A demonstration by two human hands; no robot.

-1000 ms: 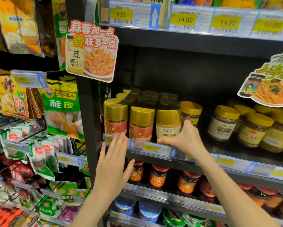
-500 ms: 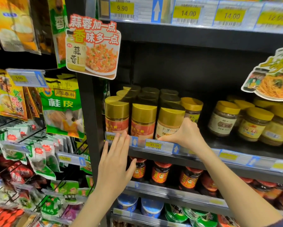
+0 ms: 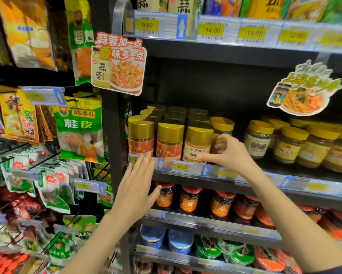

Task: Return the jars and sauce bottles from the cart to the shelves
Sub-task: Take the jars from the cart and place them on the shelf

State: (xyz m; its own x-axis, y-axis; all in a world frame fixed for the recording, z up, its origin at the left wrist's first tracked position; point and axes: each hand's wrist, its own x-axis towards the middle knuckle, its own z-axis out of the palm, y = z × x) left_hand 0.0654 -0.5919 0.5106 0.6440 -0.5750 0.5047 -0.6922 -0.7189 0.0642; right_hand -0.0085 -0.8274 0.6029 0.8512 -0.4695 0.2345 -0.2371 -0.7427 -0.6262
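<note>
Three tall jars with gold lids stand in the front row of the middle shelf. The third one, a white-labelled jar, leans slightly to the right. My right hand grips it, thumb along its base and fingers curled around its right side. My left hand is flat and open in front of the price rail, fingertips just below the first red-labelled jar. The second red-labelled jar stands upright between them. No cart is in view.
Yellow-lidded jars fill the shelf to the right. Red-capped sauce jars line the shelf below, with tubs under those. Spice packets hang on hooks at the left. Two promo signs stick out from the shelf above.
The white-labelled jar went from upright to leaning right. My right hand shifted from its base up around its right side. My left hand stayed at the rail.
</note>
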